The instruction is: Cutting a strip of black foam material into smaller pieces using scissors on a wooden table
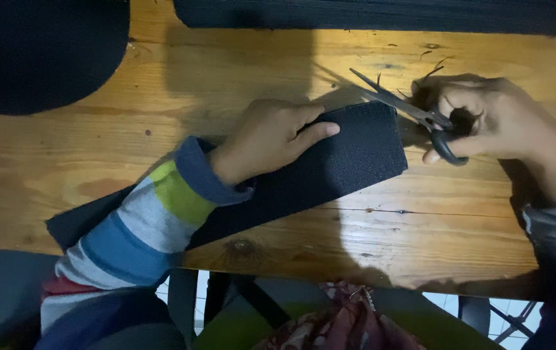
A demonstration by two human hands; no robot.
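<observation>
On the wooden counter (420, 227) in front of me lies a long strip of dark, coarse-woven fabric (349, 159), running slantwise from the near left edge up toward the middle. My left hand (268, 139) rests flat on it, fingers stretched out and pressing it down, closed on nothing. My right hand (485, 120) is closed around the black handles of a pair of scissors (414, 113), whose blades stand parted just beyond the strip's far right corner, tips pointing up and left, seemingly not biting the cloth. I judge that I am lining up a cut at this end. The next move calls for a steady hold on the strip and the blades brought squarely over its edge. Two larger dark pieces (38, 52) lie at the counter's far side.
</observation>
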